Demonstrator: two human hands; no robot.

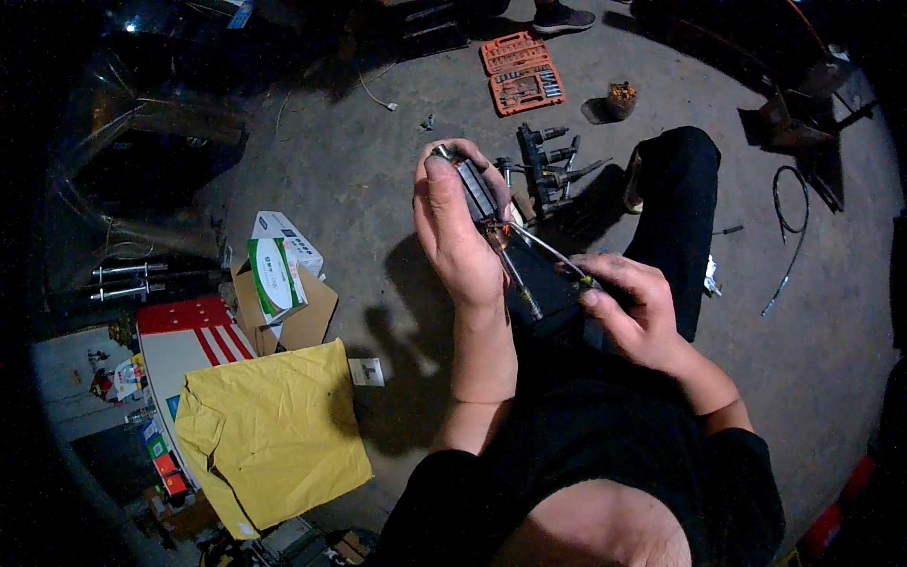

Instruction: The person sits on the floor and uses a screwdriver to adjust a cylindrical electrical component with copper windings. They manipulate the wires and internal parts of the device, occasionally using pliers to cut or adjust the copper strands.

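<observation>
Two hands grasp things out ahead of the lap: the left hand [463, 231] curls its fingers firmly around a dark metal part [478, 192], thumb laid along it, while the right hand [633, 307] pinches a thin rod [553, 251] between thumb and fingers. The rod slants up to the part's lower end; whether its tip touches cannot be told. A second rod [522, 283] slopes from that same end toward the lap. Farther out, an orange case [522, 71] lies open on the floor [326, 151], sockets and tools set in its compartments. Just beside it stands a cup [620, 106] filled with small orange-brown pieces too fine to make out. Left of the hands, a cardboard box [321, 314] has its flaps spread, with a green-and-white carton [277, 276] in its mouth and a white carton [283, 236] behind. Grey floor runs between this box and the left forearm, and again beyond the bent right leg [675, 213], which bounds the right hand's side. Beyond the left hand, a black pronged assembly [543, 165] lies near the fingers' far side. A looped cable [778, 222] rests well to the right; a yellow sheet [283, 420] partly covers a red-and-white panel [179, 321] at left. Another person's shoe [564, 19] shows at the far edge.
</observation>
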